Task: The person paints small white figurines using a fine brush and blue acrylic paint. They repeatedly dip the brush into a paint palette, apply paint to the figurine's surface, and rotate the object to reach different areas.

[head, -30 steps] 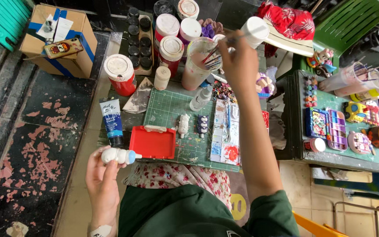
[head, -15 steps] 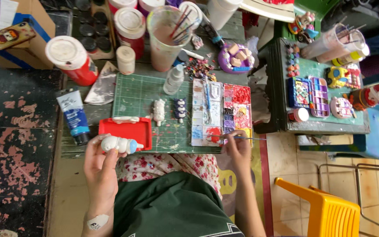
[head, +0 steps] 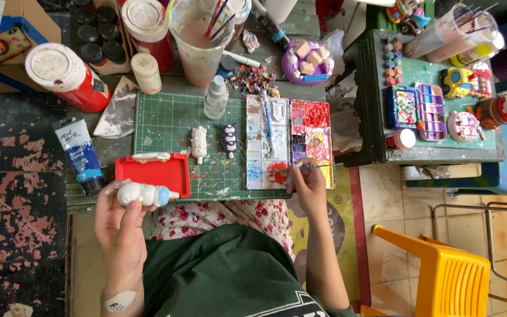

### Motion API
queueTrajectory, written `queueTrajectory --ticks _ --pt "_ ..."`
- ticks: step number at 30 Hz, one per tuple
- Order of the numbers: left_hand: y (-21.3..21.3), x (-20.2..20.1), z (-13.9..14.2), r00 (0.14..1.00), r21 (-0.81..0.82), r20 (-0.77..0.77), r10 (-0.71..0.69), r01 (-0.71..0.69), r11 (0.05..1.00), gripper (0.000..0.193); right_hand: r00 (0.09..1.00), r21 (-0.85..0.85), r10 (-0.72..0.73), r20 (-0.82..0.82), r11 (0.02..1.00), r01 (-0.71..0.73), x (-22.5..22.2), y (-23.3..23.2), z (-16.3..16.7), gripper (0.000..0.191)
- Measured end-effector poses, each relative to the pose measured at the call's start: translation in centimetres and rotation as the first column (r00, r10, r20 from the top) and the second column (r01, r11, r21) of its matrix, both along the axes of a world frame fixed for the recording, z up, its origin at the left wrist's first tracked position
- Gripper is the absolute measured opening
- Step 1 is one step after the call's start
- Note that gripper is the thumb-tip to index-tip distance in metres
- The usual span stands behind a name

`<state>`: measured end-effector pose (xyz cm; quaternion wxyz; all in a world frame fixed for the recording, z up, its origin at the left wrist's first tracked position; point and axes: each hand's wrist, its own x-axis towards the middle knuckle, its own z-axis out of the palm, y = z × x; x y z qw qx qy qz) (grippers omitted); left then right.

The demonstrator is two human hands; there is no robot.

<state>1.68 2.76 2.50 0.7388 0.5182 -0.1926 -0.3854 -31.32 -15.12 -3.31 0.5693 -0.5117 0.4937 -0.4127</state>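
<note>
My left hand [head: 118, 220] holds a small white clay figurine [head: 142, 193] with a pale blue end, just in front of a red tray [head: 155, 173]. My right hand [head: 307, 186] grips a thin paintbrush [head: 312, 167], its tip over a red patch on the white paint palette [head: 268, 147]. Two small figurines, one white [head: 198, 143] and one dark [head: 229, 138], lie on the green cutting mat [head: 165, 123]. A second palette [head: 311, 138] with red and mixed colours lies right of the white one.
A cup of brushes in pinkish water [head: 199, 41], a red paint jar [head: 66, 75], a blue paint tube [head: 78, 154] and a small squeeze bottle [head: 216, 97] crowd the table's far side. A side table [head: 435, 147] with painted figures stands right. A yellow stool [head: 447, 273] is lower right.
My right hand came down from the brush cup at the back to the palette with the brush. The left hand kept holding the figurine.
</note>
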Motion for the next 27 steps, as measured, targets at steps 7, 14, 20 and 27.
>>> queueTrajectory --ticks 7,14,20,27 --pt "0.0 0.1 0.3 1.0 -0.023 -0.009 0.011 -0.011 1.0 0.038 0.997 -0.089 0.063 -0.034 0.994 -0.066 -0.4 -0.3 -0.3 0.014" --pt "0.1 0.1 -0.2 1.0 -0.023 -0.019 0.015 -0.015 1.0 0.04 0.988 -0.118 0.004 0.151 0.993 0.014 -0.7 -1.3 3.4 0.005" --pt "0.1 0.6 -0.6 0.999 -0.03 -0.018 0.04 -0.04 0.999 0.039 0.989 -0.392 0.023 0.145 0.919 0.037 3.8 -7.0 11.6 0.011" --pt "1.1 1.1 -1.1 0.995 -0.034 -0.004 0.102 -0.103 0.994 0.039 0.775 -0.725 -0.285 -0.564 0.62 -0.3 21.1 -17.0 17.3 0.027"
